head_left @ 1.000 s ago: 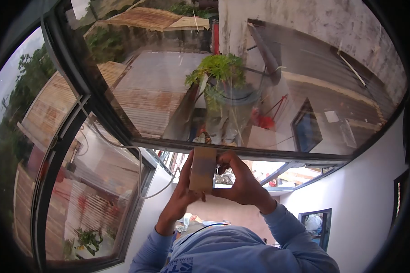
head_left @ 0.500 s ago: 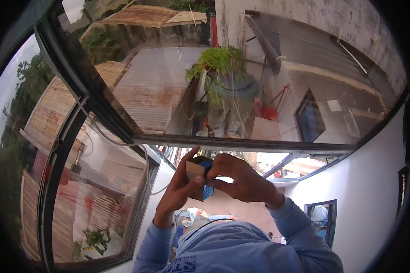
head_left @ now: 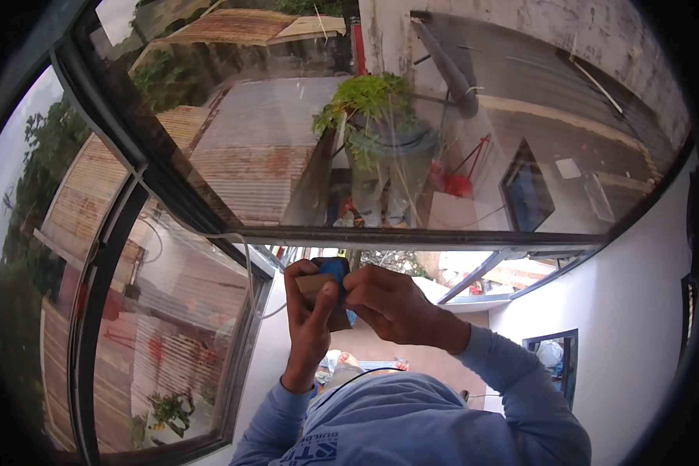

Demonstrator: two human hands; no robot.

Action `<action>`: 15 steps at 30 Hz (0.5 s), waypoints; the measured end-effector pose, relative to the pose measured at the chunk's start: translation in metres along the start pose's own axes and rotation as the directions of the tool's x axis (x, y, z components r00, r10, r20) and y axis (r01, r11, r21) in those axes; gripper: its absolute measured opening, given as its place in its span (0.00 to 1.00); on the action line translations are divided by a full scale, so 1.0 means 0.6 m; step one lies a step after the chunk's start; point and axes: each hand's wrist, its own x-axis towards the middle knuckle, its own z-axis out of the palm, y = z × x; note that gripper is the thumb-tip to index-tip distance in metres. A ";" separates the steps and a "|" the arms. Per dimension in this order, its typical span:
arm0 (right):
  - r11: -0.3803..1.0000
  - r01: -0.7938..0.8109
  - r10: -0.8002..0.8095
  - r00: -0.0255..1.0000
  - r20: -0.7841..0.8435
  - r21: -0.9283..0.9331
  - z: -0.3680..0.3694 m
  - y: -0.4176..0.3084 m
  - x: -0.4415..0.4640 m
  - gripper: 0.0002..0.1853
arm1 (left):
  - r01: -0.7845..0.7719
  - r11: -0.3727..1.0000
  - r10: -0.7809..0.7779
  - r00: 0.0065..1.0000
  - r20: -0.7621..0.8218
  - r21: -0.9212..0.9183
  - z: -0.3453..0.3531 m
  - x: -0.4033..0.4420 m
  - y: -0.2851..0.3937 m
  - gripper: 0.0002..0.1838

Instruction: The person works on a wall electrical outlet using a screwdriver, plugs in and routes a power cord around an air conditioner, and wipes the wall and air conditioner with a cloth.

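A small brown cardboard box with a blue part at its right side is held up in front of my chest, below the window's bottom rail. My left hand is wrapped round it, thumb across its near face. At the box's right side, my right hand has its fingers bent together against the blue part. The fingertips of the right hand are partly hidden, and the inside of the box cannot be made out.
Large dark-framed window panes stand ahead and at the left. A pale cable hangs along the left frame. A white wall with a small dark-framed opening is on the right. Rusty roofs and a green plant show through the glass.
The box has turned and tilted in my left hand, showing a blue part on its right. My right hand has moved from being spread beside the box to pinching at that part.
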 end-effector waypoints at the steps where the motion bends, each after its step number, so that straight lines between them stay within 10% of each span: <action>1: 1.000 0.003 -0.003 1.000 0.017 0.009 -0.002 0.001 -0.003 0.10 | -0.009 1.000 0.009 1.000 0.001 0.014 0.000 -0.002 -0.005 0.17; 6: 0.963 -0.013 0.023 0.999 -0.032 0.269 -0.006 0.003 -0.009 0.11 | -0.040 0.997 0.044 0.998 0.053 -0.070 -0.025 0.012 -0.025 0.18; 9: 0.947 -0.204 0.233 0.968 -0.096 0.248 -0.006 -0.009 -0.009 0.15 | 0.049 0.972 -0.036 0.997 0.062 -0.229 -0.048 0.023 -0.024 0.23; 15: 0.997 -0.054 0.057 0.996 -0.073 0.047 -0.003 0.008 -0.008 0.22 | 0.320 0.822 -0.288 0.947 0.140 -0.471 -0.032 0.015 0.005 0.26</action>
